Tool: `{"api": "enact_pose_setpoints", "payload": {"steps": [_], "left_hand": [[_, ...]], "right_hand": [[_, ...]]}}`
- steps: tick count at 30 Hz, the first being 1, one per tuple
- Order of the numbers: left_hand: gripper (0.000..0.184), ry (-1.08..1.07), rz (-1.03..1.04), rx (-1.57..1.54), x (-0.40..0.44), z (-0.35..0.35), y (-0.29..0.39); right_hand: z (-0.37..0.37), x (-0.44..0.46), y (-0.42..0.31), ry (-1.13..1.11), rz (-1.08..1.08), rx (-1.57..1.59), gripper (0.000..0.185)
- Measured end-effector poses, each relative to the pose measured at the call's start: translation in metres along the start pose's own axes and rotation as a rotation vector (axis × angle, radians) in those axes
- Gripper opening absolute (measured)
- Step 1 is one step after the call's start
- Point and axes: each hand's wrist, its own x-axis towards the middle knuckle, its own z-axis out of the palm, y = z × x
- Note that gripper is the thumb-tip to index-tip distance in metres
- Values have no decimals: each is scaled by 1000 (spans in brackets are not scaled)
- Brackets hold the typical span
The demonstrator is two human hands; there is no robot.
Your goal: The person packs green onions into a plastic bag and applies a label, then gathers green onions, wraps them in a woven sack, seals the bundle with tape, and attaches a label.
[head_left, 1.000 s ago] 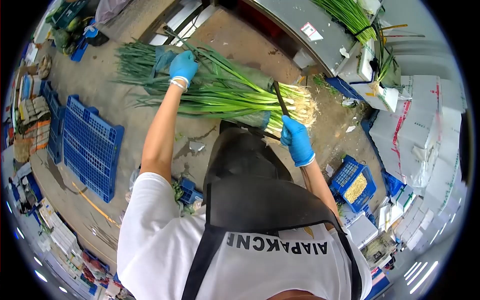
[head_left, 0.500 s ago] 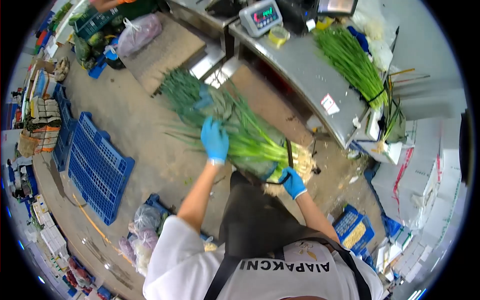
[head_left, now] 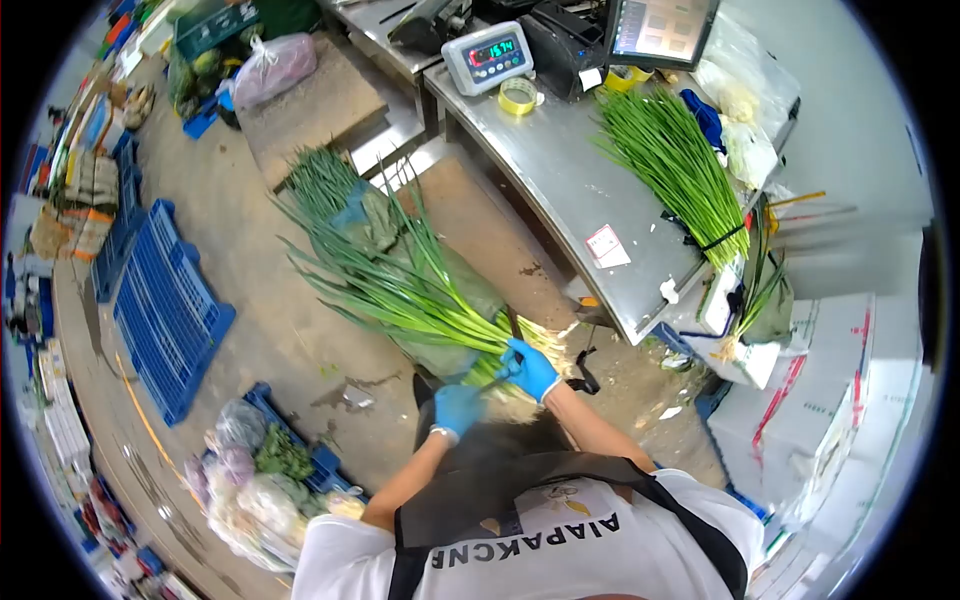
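Note:
A big bundle of green onions [head_left: 400, 295], partly wrapped in greenish sheeting, slants across the middle, leaves at upper left and white root ends at lower right. My right hand [head_left: 530, 370], in a blue glove, is closed on a dark strap [head_left: 514, 324] at the root end. Blurred by motion, my left hand [head_left: 460, 408], also blue-gloved, is low beside the bundle's lower edge; its fingers are smeared, and whether it holds anything is unclear.
On a metal table [head_left: 560, 170] are a scale [head_left: 488, 58], a tape roll [head_left: 517, 96], a screen [head_left: 662, 30] and tied green stalks [head_left: 675, 165]. A blue pallet [head_left: 170, 310] lies left. Bagged vegetables [head_left: 260, 490] are at lower left, white boxes [head_left: 800, 400] right.
My left hand has moved from the leaves down toward the root end. My right hand stays at the strap. The view has shifted, showing more of the metal table and its screen.

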Motion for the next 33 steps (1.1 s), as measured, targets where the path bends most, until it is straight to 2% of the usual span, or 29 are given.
{"api": "enact_pose_setpoints", "payload": {"steps": [1, 3, 4, 5, 7, 8, 9, 10, 11, 12, 13, 15, 17, 20, 21, 23, 25, 27, 29, 30, 32, 33], "left_hand": [[19, 129, 10, 29, -8, 5, 12], [17, 33, -106, 124, -42, 30, 27], [14, 54, -182, 32, -58, 43, 42], [16, 41, -245, -46, -62, 46, 59], [28, 49, -367, -71, -63, 76, 72], [40, 56, -403, -55, -60, 79, 81], [49, 46, -369, 28, -60, 89, 82], [50, 2, -374, 76, -58, 98, 78], [51, -43, -379, 117, -57, 108, 75], [50, -31, -394, 149, -56, 118, 73], [48, -15, -408, 182, -54, 127, 70], [42, 50, -438, 234, -52, 141, 68], [36, 148, -477, 263, -48, 148, 75], [28, 200, -529, 187, -43, 145, 79], [27, 218, -562, 147, -49, 146, 83], [30, 277, -572, 84, -56, 152, 89], [32, 408, -583, 16, -60, 162, 95], [35, 405, -599, -91, -63, 166, 94], [37, 426, -625, -186, -60, 181, 87], [37, 434, -651, -287, -60, 192, 82], [35, 544, -669, -282, -64, 218, 78], [35, 602, -676, -276, -63, 226, 76]], "right_hand": [[-9, -3, -17, 70, -7, 82, 26], [-95, 50, -35, -300, 73, 323, 15], [-103, 47, -48, -1, -6, 183, 10], [-122, 58, -52, 191, 83, 219, 8], [-125, 43, -71, 152, 155, 20, 12], [-120, 33, -80, 109, 185, -146, 15], [-120, 32, -88, 53, 200, -310, 18], [-132, 38, -88, 43, 170, -450, 19], [-134, 36, -92, 22, 198, -458, 17], [-137, 41, -90, 119, 172, -502, 16], [-140, 46, -84, 212, 141, -548, 14], [-145, 44, -77, 309, -74, -927, 9], [-126, 31, -80, 467, -229, -1339, 19], [-148, 39, -71, 592, -593, -1795, 43], [-147, 41, -75, 592, -574, -1804, 58], [-167, 58, -76, 470, -640, -1767, 46], [-230, 115, -92, 388, 77, -1704, 26], [-238, 101, -96, 157, -64, -1606, 13], [-255, 94, -82, 292, -45, -807, 12], [-254, 73, -82, 350, 34, -725, 11], [-237, 26, -53, 367, 122, -512, 13], [-254, 23, -36, 325, 136, -383, 18]]}}
